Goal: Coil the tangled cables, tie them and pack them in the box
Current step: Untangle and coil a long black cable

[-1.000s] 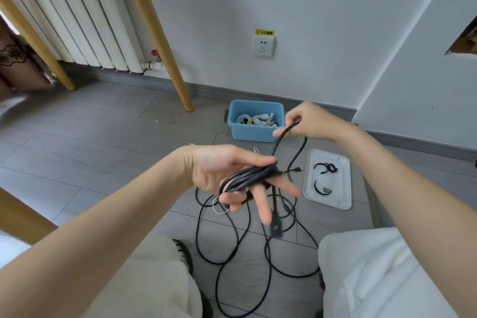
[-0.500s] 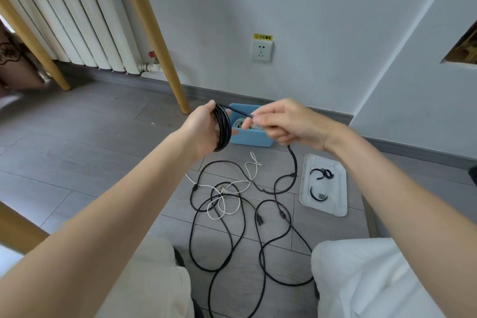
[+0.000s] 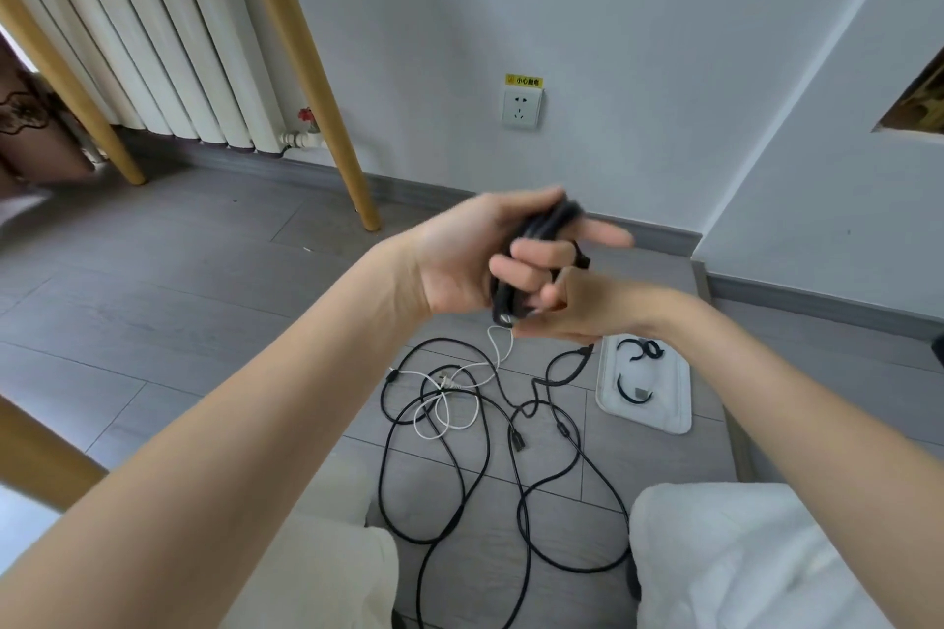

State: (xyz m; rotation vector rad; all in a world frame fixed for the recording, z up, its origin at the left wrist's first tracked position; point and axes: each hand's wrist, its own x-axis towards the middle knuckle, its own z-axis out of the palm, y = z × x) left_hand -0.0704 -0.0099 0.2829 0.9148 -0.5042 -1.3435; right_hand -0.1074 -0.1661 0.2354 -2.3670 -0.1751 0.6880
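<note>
Head view: left hand [image 3: 459, 261] grips a black coil [image 3: 531, 250]; right hand [image 3: 572, 312] pinches its loose end. Untied. Tangled cables [image 3: 485, 424] lie on the floor; ties [image 3: 636, 373] wait on the tray [image 3: 664, 419].

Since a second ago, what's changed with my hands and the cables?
The left hand turned and rose, holding the black coil wound round it. The right hand came down from up high and now meets the coil's lower end. The loose cables on the floor and the white tray look unchanged.
</note>
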